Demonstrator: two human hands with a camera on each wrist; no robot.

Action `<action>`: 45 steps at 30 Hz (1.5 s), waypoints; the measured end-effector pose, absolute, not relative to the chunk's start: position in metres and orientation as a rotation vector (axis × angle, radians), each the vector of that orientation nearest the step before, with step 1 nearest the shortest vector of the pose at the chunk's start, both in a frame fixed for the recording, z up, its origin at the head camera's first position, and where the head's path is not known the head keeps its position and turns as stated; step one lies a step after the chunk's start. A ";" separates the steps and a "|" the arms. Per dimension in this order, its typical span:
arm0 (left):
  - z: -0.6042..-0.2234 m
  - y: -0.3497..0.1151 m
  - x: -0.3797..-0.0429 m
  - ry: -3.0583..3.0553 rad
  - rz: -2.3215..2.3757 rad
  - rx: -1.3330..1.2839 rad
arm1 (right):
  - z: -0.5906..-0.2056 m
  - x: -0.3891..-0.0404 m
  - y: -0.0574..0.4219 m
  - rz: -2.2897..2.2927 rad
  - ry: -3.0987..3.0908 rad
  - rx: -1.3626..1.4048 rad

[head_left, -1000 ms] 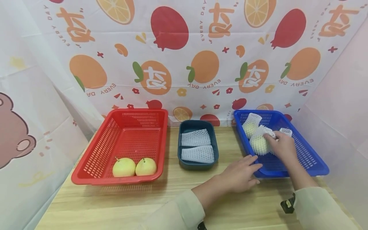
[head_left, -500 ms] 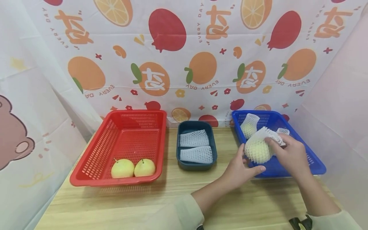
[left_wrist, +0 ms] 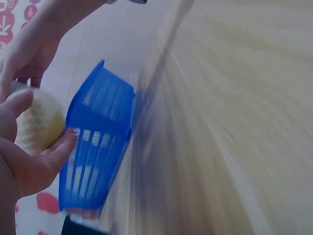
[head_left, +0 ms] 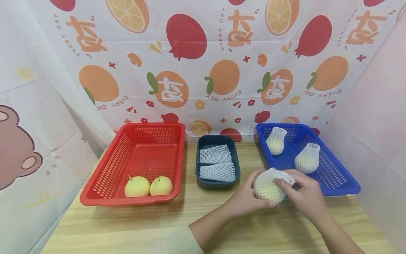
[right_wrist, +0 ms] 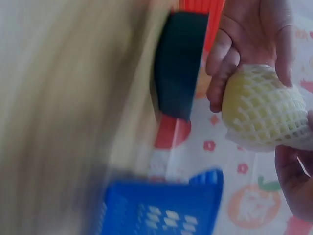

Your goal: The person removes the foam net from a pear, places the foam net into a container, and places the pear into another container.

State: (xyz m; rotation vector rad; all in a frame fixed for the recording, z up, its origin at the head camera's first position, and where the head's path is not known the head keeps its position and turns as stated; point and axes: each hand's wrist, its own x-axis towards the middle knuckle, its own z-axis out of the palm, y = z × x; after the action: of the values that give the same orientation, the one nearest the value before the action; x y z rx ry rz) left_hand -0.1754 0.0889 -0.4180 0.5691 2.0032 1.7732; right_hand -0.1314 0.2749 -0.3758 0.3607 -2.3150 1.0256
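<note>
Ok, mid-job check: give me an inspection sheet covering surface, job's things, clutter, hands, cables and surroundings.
Surface: wood-grain table.
Job's things: one netted fruit in hand; two more, and, inside the blue basket; two bare fruits, and, at the near end of the red basket; two foam nets, and, in the dark green tray between the baskets.
Clutter: nothing seen.
Hands: left hand holds the fruit; right hand pinches the net's loose end.
Cables: nothing seen.
Surroundings: fruit-print cloth behind, pale cloth at the left.
</note>
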 end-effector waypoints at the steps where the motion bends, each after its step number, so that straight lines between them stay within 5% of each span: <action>1: -0.420 0.082 -0.175 2.015 1.736 0.608 | -0.380 -0.131 0.271 1.039 -2.314 0.405; 9: -0.430 0.022 -0.171 2.142 1.404 0.823 | -0.415 -0.132 0.231 1.193 -2.322 0.660; 21: -0.435 -0.042 -0.161 2.527 0.887 0.682 | -0.432 -0.143 0.169 1.257 -2.542 0.881; 45: -0.416 -0.070 -0.176 2.381 1.149 0.852 | -0.425 -0.151 0.179 1.466 -2.699 0.868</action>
State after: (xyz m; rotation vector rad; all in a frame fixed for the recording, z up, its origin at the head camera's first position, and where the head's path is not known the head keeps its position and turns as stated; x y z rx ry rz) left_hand -0.1759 -0.0701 -0.4155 0.8518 2.3806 1.1490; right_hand -0.1513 0.1793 -0.4248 0.8679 -2.6991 1.4663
